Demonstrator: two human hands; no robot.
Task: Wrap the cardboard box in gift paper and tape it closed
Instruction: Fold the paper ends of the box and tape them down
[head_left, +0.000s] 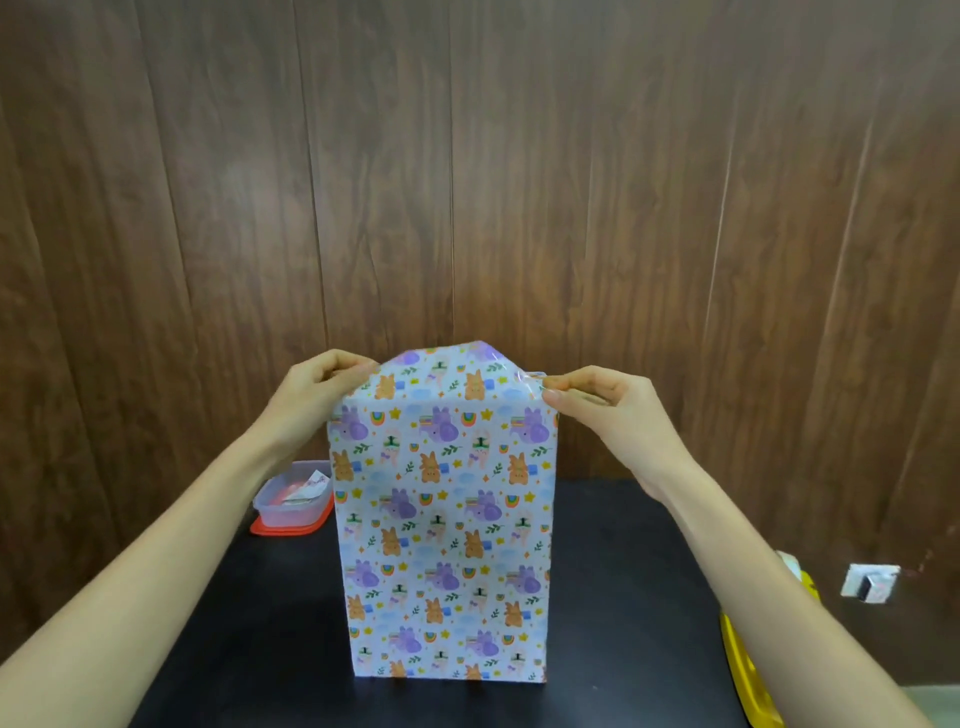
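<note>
Around: we see a clear tub (291, 506) resting on an orange lid, left of the box (447, 540) and partly hidden behind it; a yellow object (748, 670) lies at the counter's right edge.
Box: covered in gift paper (441, 384), it stands upright mid-counter (260, 649), between our forearms.
Left hand (317, 387): our fingers pinch the gift paper at the top left corner.
Right hand (602, 402): our thumb and fingers pinch the gift paper at the top right corner.
Top flap: peaks between both hands.

Box (444, 540) upright on table (623, 597); container (291, 512) behind-left, perhaps touching.
</note>
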